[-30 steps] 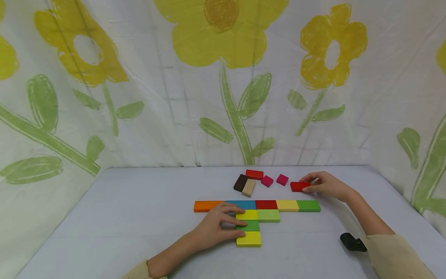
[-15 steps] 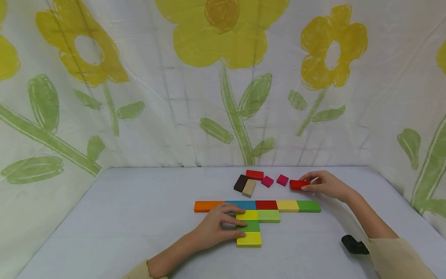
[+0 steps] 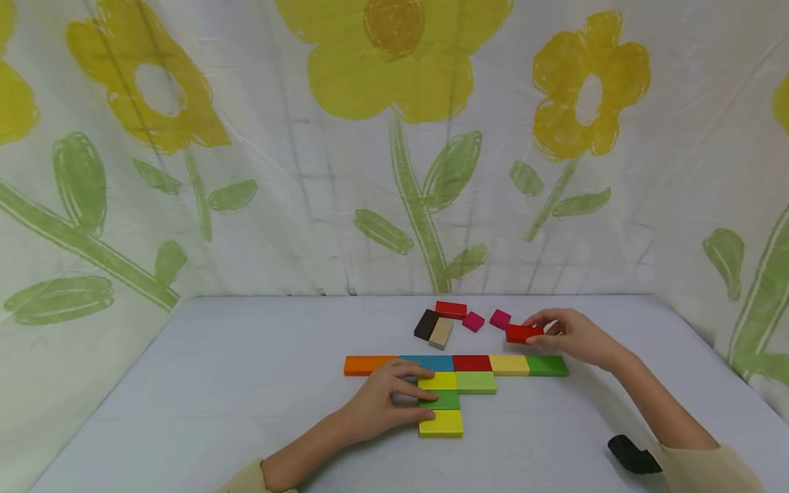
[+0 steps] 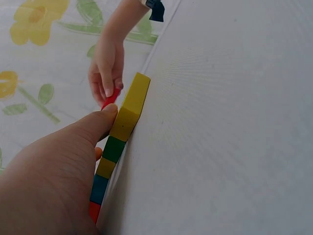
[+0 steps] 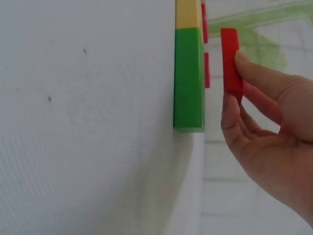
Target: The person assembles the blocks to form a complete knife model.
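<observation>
My right hand (image 3: 573, 337) pinches a red block (image 3: 522, 334) between thumb and fingers. In the right wrist view that red block (image 5: 231, 61) is held above the table, beyond the row's green end block (image 5: 188, 78). My left hand (image 3: 385, 404) lies at the left side of a short column, its extended fingertips touching a yellow block (image 3: 445, 381), a green block (image 3: 448, 400) and a nearer yellow block (image 3: 442, 426). The column meets a row of orange (image 3: 368, 365), blue (image 3: 436, 363), dark red (image 3: 471, 363), pale yellow (image 3: 509, 365) and green blocks. A light green block (image 3: 477, 383) adjoins the column.
Behind the row lie a dark brown block (image 3: 427, 324), a tan block (image 3: 441, 333), another red block (image 3: 451, 310) and two small magenta blocks, one left (image 3: 473, 322), one right (image 3: 500, 319). A flower-printed curtain (image 3: 308, 205) stands behind the white table (image 3: 216, 383).
The right hand has raised the red block off the table and brought it slightly left and nearer. The left hand keeps its place on the column.
</observation>
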`<state>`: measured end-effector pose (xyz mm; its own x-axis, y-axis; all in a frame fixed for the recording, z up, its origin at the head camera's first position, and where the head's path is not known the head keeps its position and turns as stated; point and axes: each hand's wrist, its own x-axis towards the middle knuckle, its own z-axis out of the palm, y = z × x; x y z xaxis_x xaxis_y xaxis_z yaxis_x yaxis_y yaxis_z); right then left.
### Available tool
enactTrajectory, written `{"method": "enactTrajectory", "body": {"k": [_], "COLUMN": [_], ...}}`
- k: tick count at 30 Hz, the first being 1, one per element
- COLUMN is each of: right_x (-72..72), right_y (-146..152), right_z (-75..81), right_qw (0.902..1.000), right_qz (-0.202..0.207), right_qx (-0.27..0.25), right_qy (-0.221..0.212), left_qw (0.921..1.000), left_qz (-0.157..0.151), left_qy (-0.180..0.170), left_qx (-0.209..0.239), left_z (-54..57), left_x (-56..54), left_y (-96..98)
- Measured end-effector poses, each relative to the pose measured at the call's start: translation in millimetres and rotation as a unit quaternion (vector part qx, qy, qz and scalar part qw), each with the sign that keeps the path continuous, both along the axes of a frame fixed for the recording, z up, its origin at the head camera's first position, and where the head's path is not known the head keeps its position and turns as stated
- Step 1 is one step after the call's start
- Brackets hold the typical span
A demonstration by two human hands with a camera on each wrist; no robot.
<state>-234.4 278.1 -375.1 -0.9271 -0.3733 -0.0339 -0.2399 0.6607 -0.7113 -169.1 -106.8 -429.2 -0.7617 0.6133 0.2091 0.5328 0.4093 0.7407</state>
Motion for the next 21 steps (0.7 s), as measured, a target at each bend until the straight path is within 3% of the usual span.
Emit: {"method": "enactTrajectory", "body": {"k": [13, 21], "right_x": [27.9, 44.1], "right_y": [-22.6, -38.9], "right_z": [6.4, 9.1], "right_qw": [0.9993, 0.999], "right_qz": [0.008, 0.02], "right_qx": [-0.006, -0.03], "right_qy": [0.035, 0.027], "left_qw": [1.0, 1.0], "left_qz": [-0.002, 0.004], "left_qy": [0.003, -0.002], "left_qx": [0.004, 0.003], "left_z": [-0.2, 0.7], "left_x": [0.9, 2.0], "left_y": [0.0, 0.6]}}
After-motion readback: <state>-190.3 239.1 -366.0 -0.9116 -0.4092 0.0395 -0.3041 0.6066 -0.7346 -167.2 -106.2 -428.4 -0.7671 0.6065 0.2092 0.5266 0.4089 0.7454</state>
